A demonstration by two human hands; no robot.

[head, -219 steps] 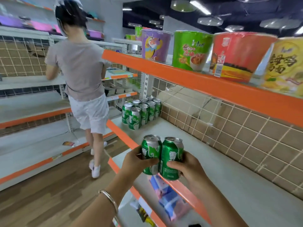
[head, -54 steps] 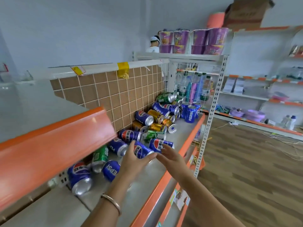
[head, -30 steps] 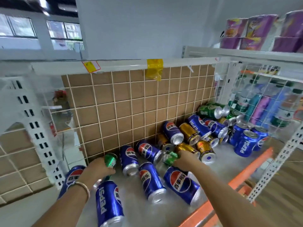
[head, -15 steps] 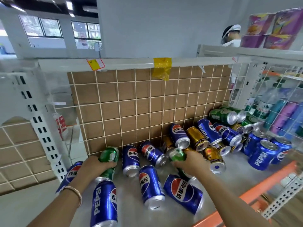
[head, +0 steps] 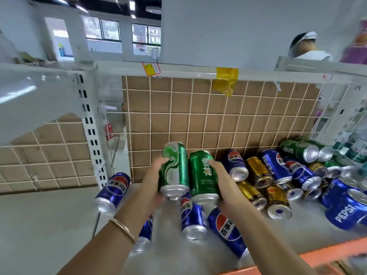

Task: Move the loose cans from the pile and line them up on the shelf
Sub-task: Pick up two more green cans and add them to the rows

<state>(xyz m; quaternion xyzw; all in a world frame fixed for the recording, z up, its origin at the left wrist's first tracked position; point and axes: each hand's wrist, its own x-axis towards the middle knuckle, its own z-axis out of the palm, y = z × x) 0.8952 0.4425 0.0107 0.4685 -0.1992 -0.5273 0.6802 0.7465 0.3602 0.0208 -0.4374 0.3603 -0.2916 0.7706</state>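
My left hand [head: 155, 175] grips a green can [head: 174, 167], held above the grey shelf [head: 49, 225]. Right beside it, my right hand [head: 222, 179] grips a second green can [head: 202, 175]; the two cans nearly touch, their bases tilted toward me. Below and to the right lies the pile of loose cans [head: 278, 175]: blue Pepsi cans, gold cans and green cans, most on their sides. A blue Pepsi can [head: 113, 189] lies alone at the left by the upright post.
A wire grid over brown board [head: 218, 120] backs the shelf. The orange front edge [head: 317, 257] runs at the lower right. A white slotted upright [head: 89, 126] stands at the left. Another person's head [head: 303, 46] shows behind the shelf top.
Both hands have lifted their green cans off the shelf and brought them together, side by side, above the blue cans. The view has shifted slightly right.
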